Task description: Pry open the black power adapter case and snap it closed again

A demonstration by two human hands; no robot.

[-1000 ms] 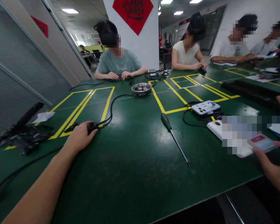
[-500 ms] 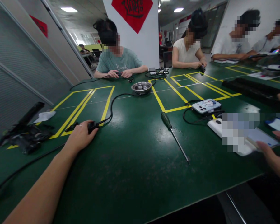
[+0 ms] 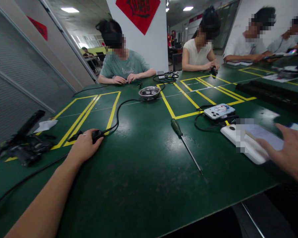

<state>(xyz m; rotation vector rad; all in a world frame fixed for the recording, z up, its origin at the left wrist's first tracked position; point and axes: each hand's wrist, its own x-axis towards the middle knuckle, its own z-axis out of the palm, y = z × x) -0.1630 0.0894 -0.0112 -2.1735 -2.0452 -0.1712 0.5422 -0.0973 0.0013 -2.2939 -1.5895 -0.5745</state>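
Observation:
My left hand [image 3: 85,147] rests on the green tabletop, its fingers closed round a small black block [image 3: 97,136] at the end of a black cable [image 3: 117,114]. Most of that block is covered by my fingers, so its exact kind is unclear. My right hand [image 3: 291,148] comes in from the right edge with thumb and fingers apart. It hovers by a white device [image 3: 247,150] with a pale flat top, partly blurred out; contact cannot be made out. Between the hands lies a screwdriver [image 3: 176,127] with a green handle and long steel shaft.
A steel bowl [image 3: 149,93] holding small parts stands further back. Beyond the white device lies a phone in a patterned case [image 3: 219,111]. Black gear [image 3: 32,148] sits at left, a long black bar [image 3: 265,94] at right. Co-workers sit across the table [image 3: 144,198].
My right hand has moved left and further into view, over the white device's near right side. My left hand stays on the black block. The view has shifted slightly.

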